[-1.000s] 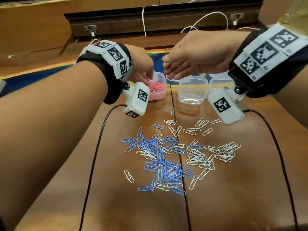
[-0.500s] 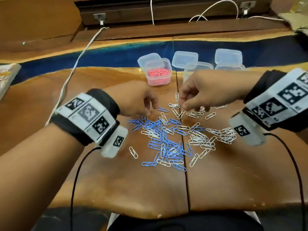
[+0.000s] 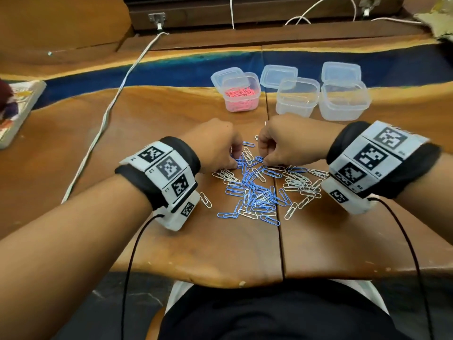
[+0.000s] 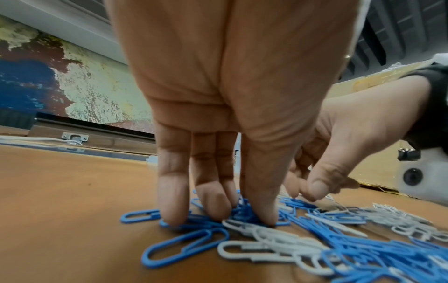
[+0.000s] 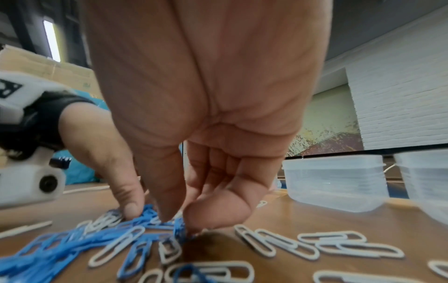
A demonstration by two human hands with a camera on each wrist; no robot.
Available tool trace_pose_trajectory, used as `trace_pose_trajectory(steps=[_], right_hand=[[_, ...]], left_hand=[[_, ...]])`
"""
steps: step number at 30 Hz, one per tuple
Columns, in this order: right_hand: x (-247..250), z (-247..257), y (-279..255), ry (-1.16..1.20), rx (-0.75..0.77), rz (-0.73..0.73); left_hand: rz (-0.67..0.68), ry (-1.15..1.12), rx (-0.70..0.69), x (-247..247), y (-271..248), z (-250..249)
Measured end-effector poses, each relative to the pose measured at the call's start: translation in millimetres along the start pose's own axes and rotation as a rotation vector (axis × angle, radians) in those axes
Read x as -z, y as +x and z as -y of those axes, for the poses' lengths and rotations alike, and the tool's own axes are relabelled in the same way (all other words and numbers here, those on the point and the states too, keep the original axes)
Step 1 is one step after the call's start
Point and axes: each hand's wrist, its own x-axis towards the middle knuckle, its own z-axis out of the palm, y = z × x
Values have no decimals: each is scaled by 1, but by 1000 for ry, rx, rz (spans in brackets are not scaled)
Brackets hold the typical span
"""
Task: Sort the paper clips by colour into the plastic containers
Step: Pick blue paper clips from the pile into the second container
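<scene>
Blue paper clips [image 3: 255, 190] and white paper clips [image 3: 301, 182] lie mixed in a loose pile on the wooden table [image 3: 171, 253]. My left hand [image 3: 234, 159] stands fingertips-down on the pile's far left part; in the left wrist view its thumb and fingers [image 4: 172, 208] bunch blue clips [image 4: 240, 210] between them. My right hand [image 3: 266, 159] is close beside it, and in the right wrist view it [image 5: 184, 222] pinches a blue clip [image 5: 179, 231]. Behind the hands stand a clear container with pink clips [image 3: 257, 81] and two other clear containers [image 3: 297, 81] [image 3: 344, 85].
Three clear lids [image 3: 226, 73] [image 3: 278, 74] [image 3: 340, 71] lie behind the containers. A white cable [image 3: 110, 109] runs across the table's left side and a book [image 3: 17, 109] lies at the far left. Black wrist cables [image 3: 130, 261] hang over the front edge.
Both hands came down and back from above the containers to the pile. Their fingertips now sit in the clips and pinch blue ones.
</scene>
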Motion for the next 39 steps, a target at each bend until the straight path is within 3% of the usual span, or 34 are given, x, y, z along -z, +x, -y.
trace_pose_trajectory(steps=[11,15,18,23,31,33,35,37,39], right_hand=[[-5,7,7,-52,-42,34],[-3,9,4,-24,-23,57],[3,6,1,34,-17,72],[13,-1,-7,568,-110,108],[16,-2,-9,1031,-226,205],[16,2,-7,1113,-213,220],[15,4,-4,1090,-190,226],[13,5,-1,973,-153,201],[11,6,0,673,-66,147]], left_hand=[[-106,-45,14,4,-9,5],[-130,-247,91,10,-14,14],[-83,-600,172,12,-19,19],[-6,-1137,240,11,-25,24],[134,-1526,283,12,-27,35],[149,-1503,339,13,-28,36],[61,-1299,391,11,-27,37],[-35,-908,337,7,-28,37],[-40,-508,217,4,-30,38]])
